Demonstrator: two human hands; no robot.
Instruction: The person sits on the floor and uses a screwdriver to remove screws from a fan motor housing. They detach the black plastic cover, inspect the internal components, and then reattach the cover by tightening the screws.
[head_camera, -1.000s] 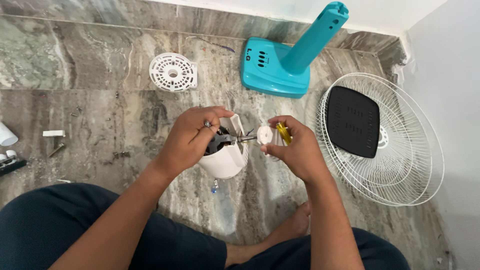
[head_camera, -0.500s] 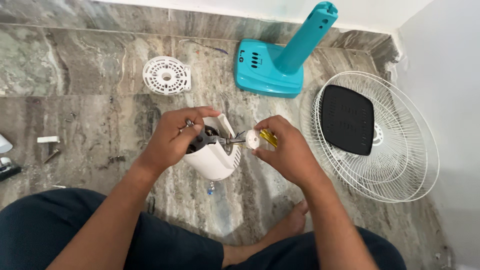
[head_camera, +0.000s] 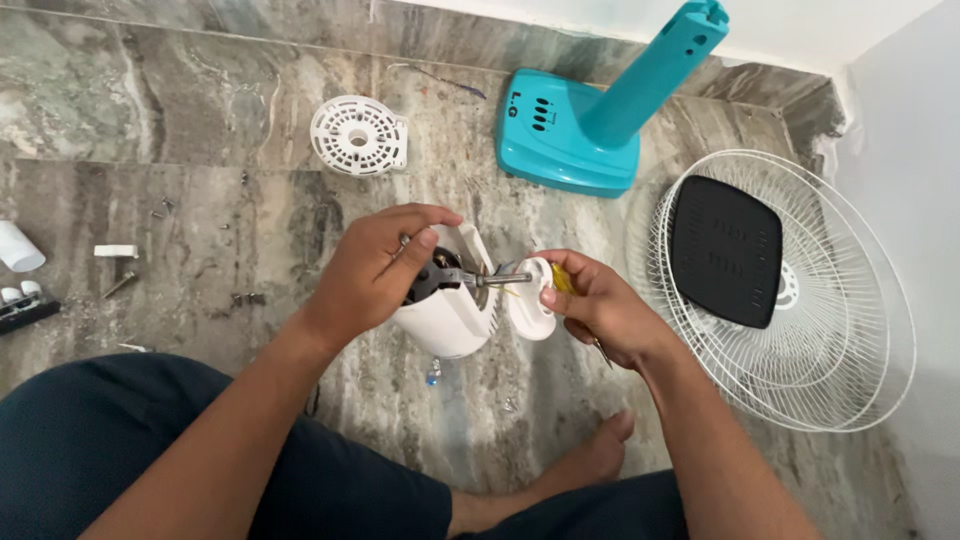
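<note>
My left hand (head_camera: 378, 268) grips the top of a white fan motor housing (head_camera: 450, 318), held above the stone floor, with dark motor parts and a metal shaft (head_camera: 503, 279) sticking out to the right. My right hand (head_camera: 600, 308) holds a small white round cap (head_camera: 530, 302) against the shaft's end and also clasps a yellow-handled screwdriver (head_camera: 562, 280), mostly hidden in the fingers. My legs in dark trousers fill the bottom, one bare foot (head_camera: 590, 455) below the housing.
A teal fan base with its column (head_camera: 590, 125) stands at the back. White wire fan grilles (head_camera: 800, 300) with a black panel (head_camera: 725, 250) lie at right by the wall. A white round vented cover (head_camera: 358, 135) and loose screws (head_camera: 160, 208) lie on the floor at left.
Both hands stay on the housing and cap in much the same grip. The view has shifted slightly, so the teal base and the grilles sit differently in frame.
</note>
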